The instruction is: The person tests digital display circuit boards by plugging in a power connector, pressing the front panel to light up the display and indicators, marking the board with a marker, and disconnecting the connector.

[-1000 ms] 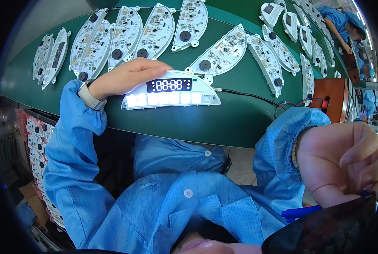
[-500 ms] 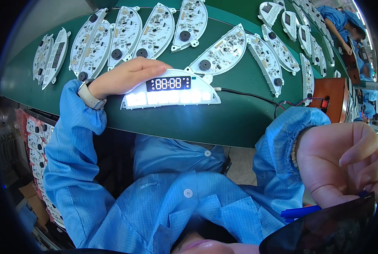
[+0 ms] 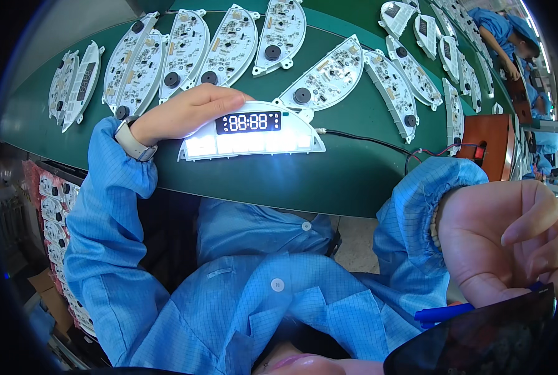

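Note:
My left hand (image 3: 188, 112) grips the upper left edge of a white half-moon display board (image 3: 251, 145), its thumb lying along the top. The board's clock-style display (image 3: 248, 122) glows white, and bright backlight shines from the panels beneath it. A black cable (image 3: 366, 137) runs from the board's right end. At the lower right, my right hand (image 3: 507, 237) is raised off the table with curled fingers, closed around a blue pen-like stick (image 3: 444, 312). A dark curved edge at the bottom hides part of that stick.
Several white half-moon circuit boards (image 3: 229, 47) with round black parts lie across the back of the green table (image 3: 279, 181). A brown box (image 3: 488, 140) with red and black wires stands at the right. More boards (image 3: 54, 215) are stacked at the lower left. Another person (image 3: 504, 37) sits far right.
The lit icons beside the display digits look slightly different. Both hands and the board stay in place.

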The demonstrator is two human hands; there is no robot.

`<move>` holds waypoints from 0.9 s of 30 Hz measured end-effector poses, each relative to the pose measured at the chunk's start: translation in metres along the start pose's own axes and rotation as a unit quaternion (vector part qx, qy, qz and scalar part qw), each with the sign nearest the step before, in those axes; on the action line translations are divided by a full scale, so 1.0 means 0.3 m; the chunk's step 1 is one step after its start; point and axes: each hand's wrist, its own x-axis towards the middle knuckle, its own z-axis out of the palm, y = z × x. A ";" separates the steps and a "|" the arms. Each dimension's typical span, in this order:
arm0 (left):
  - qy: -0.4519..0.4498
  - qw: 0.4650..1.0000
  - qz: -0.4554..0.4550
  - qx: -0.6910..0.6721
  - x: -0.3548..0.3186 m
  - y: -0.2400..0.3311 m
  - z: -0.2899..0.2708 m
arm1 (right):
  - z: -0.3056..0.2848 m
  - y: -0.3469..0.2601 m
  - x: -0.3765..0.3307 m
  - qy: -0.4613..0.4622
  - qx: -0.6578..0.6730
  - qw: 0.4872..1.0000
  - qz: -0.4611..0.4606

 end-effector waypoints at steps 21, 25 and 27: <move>0.001 1.000 0.020 -0.008 0.002 0.008 0.006 | 0.040 0.009 0.002 0.001 0.007 1.000 -0.021; -0.013 1.000 0.017 -0.017 0.005 0.029 0.005 | 0.086 0.007 0.011 0.001 0.006 0.999 -0.035; -0.008 1.000 0.017 -0.014 -0.001 0.025 0.007 | 0.094 -0.007 0.017 0.001 0.009 0.999 -0.043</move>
